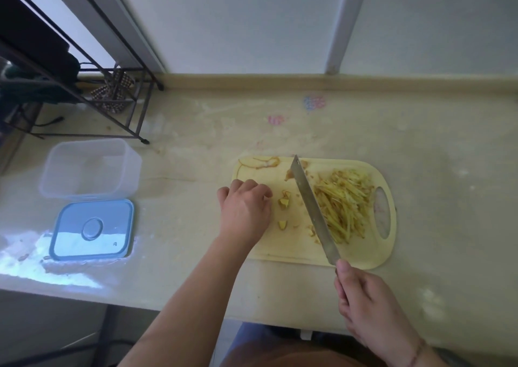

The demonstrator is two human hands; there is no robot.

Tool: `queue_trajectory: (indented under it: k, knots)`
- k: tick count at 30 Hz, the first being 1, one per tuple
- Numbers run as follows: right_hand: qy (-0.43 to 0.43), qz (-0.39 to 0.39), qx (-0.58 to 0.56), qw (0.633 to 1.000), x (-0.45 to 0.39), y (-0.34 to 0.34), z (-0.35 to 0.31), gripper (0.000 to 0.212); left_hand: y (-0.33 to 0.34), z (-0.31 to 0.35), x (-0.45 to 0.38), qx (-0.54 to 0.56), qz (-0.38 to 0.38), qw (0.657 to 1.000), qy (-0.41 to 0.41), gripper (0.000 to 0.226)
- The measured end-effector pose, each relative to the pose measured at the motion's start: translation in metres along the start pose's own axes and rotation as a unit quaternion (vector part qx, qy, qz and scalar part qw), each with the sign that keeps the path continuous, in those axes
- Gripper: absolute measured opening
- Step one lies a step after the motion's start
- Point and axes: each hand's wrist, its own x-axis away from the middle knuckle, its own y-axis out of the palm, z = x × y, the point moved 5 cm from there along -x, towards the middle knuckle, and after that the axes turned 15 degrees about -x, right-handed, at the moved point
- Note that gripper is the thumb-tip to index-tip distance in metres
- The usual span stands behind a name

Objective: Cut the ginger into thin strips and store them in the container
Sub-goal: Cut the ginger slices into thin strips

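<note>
Beige counter (196, 254), right hand (364, 307) hiding knife (314, 209) handle

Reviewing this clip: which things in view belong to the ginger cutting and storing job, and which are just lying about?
Belongs to the job: ginger strips, ginger pieces, knife held by the right hand, left hand, cutting board, clear container, blue lid.

Lying about: metal rack, ginger peel, counter stickers.
</note>
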Motion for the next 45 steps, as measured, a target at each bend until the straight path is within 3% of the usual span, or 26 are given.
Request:
queue_trajectory:
  k: [3, 9, 15, 21, 25, 30, 37, 41, 45]
  knots:
    - [-0.004, 0.009, 0.007, 1.000, 0.001, -0.001, 0.000, 0.059, -0.003, -0.002, 0.005, 0.042, 0.005, 0.998, -0.040, 0.009]
    - [0.009, -0.001, -0.009, 1.000, 0.002, 0.000, 0.001, 0.062, -0.001, 0.000, 0.034, -0.013, 0.018, 1.000, 0.021, 0.017]
    - [0.012, -0.003, -0.009, 1.000, 0.000, -0.001, 0.005, 0.062, 0.004, -0.017, 0.052, -0.007, 0.065, 0.996, 0.053, 0.009]
    - [0.011, 0.005, -0.003, 1.000, 0.000, 0.000, 0.006, 0.071, -0.001, -0.029, 0.054, 0.025, 0.081, 0.996, 0.026, 0.008]
    - [0.010, -0.003, -0.016, 1.000, 0.002, 0.002, 0.004, 0.061, -0.003, -0.015, 0.049, 0.027, 0.063, 0.997, 0.020, 0.007]
    - [0.003, -0.003, -0.013, 1.000, 0.004, 0.000, 0.001, 0.059, -0.005, -0.015, 0.037, 0.065, 0.052, 0.993, -0.080, 0.010]
    - [0.008, 0.002, 0.004, 1.000, 0.002, 0.001, 0.001, 0.061, 0.000, 0.022, 0.011, -0.009, -0.021, 0.998, -0.061, 0.033]
    - [0.010, 0.006, 0.008, 1.000, 0.003, -0.001, 0.002, 0.064, -0.001, 0.035, 0.005, -0.049, -0.011, 0.996, -0.080, 0.029]
    - [0.012, 0.008, 0.003, 1.000, 0.003, -0.002, 0.002, 0.067, -0.002, 0.038, 0.002, -0.028, -0.059, 0.992, -0.107, 0.023]
